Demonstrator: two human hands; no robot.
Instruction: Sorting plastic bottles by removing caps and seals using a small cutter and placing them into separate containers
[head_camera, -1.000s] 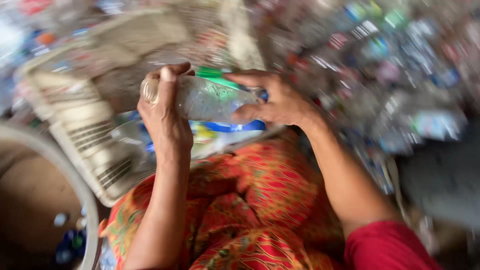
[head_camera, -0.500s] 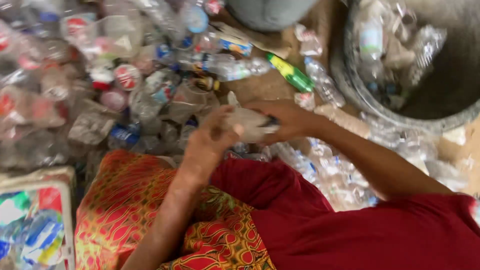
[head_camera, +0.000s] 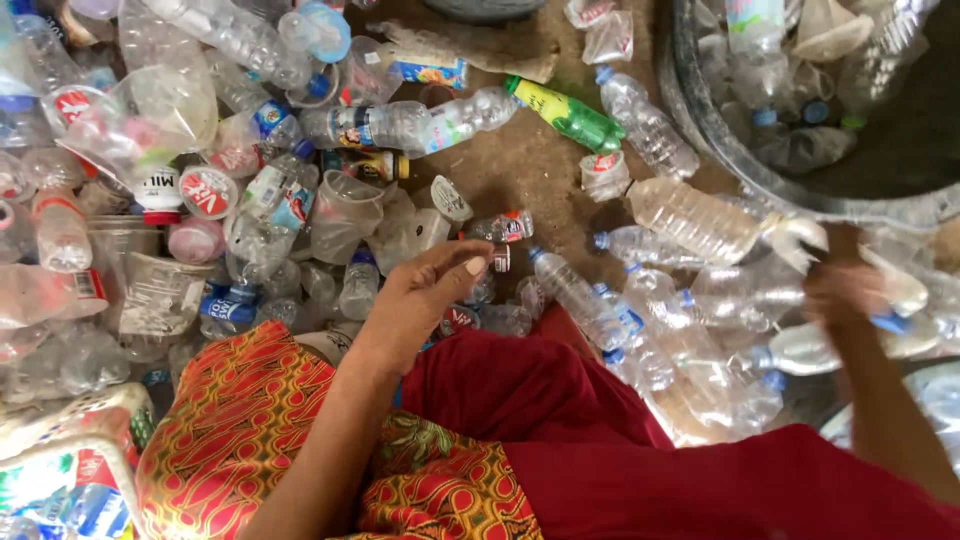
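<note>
While my left hand (head_camera: 415, 300) hovers half-curled and empty over the bottle pile (head_camera: 200, 180) at ten o'clock, my right hand (head_camera: 845, 295) (blurred, grip unreadable) reaches at three o'clock toward one clear bottle (head_camera: 700, 220) beside the tub (head_camera: 720, 150); one green bottle (head_camera: 570, 115) lies at twelve.
</note>
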